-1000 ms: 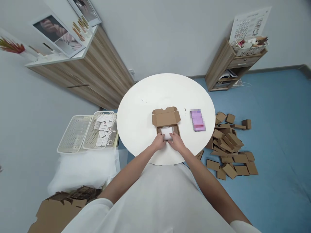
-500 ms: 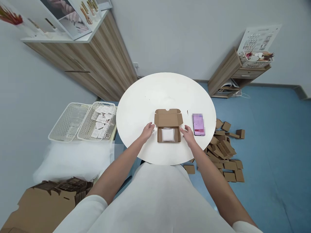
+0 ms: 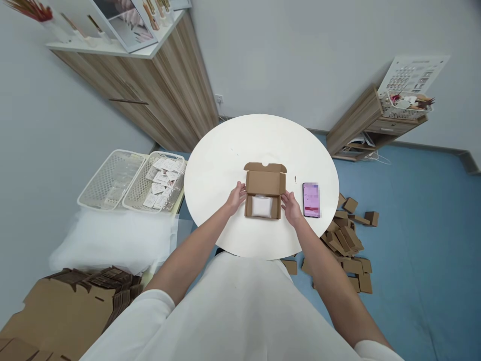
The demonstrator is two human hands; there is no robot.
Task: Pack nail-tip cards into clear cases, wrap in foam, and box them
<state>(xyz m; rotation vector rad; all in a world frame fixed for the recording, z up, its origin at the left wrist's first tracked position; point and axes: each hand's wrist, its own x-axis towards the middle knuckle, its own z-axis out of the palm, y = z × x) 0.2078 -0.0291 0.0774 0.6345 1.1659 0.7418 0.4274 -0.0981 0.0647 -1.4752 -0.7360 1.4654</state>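
Note:
An open brown cardboard box (image 3: pixel 248 213) rests on the round white table (image 3: pixel 210 175), its lid (image 3: pixel 265 181) raised at the far side. Inside it lies a white, soft-looking packet (image 3: pixel 262 206). At the box's left side is my left hand (image 3: pixel 236 197), fingers apart and stretched toward the lid's hinge corner. My right hand (image 3: pixel 291 206) is open at the right side, its fingertips by the right wall. Both hands appear to be at or just touching the cardboard; neither grips it.
Right of my right hand lies a phone (image 3: pixel 311 200) with a lit screen. Left of the table stand a basket of white cards (image 3: pixel 161 183), a second basket (image 3: pixel 108 180), white sheets (image 3: pixel 116 240) and flattened cardboard (image 3: pixel 60 313). Small boxes (image 3: pixel 345 238) litter the floor at right.
Both hands have come closer to the sides of the box. The lid stands a little more upright. The camera view has shifted slightly.

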